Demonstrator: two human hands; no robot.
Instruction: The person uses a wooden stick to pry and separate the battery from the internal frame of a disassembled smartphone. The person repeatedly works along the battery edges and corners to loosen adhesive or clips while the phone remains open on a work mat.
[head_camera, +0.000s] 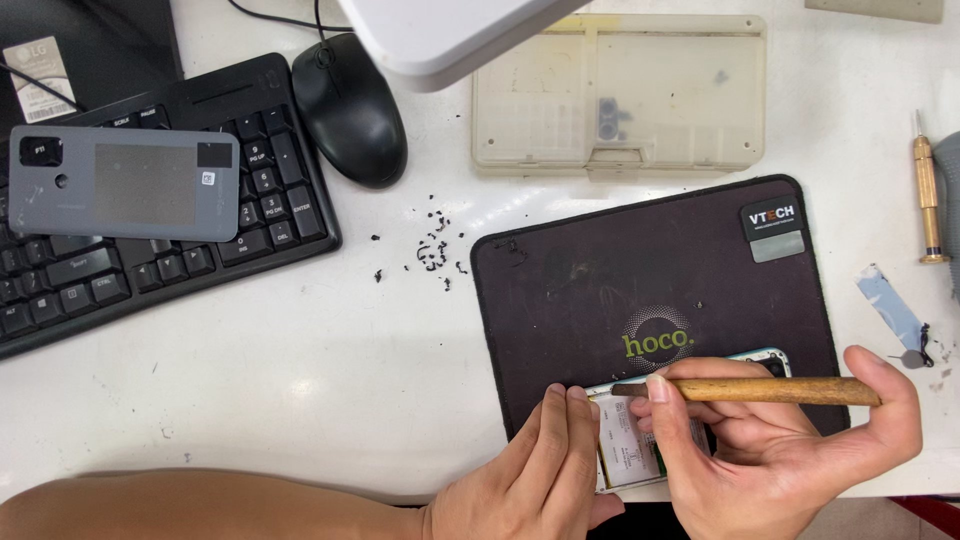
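Observation:
An opened phone (628, 445) with a pale teal frame and a white battery lies on a dark work mat (650, 270) near the table's front edge. My left hand (535, 475) rests its fingertips on the phone's left side. My right hand (770, 440) holds a brown wooden-handled tool (760, 390) lying sideways over the phone, its tip pointing left. My fingers hide most of the phone.
A grey phone back cover (125, 183) lies on a black keyboard (160, 260) at the left. A black mouse (348, 108), a beige plastic parts tray (620, 95), tiny black bits (432, 252), a brass screwdriver (928, 200) and a blue strip (890, 305) surround the mat.

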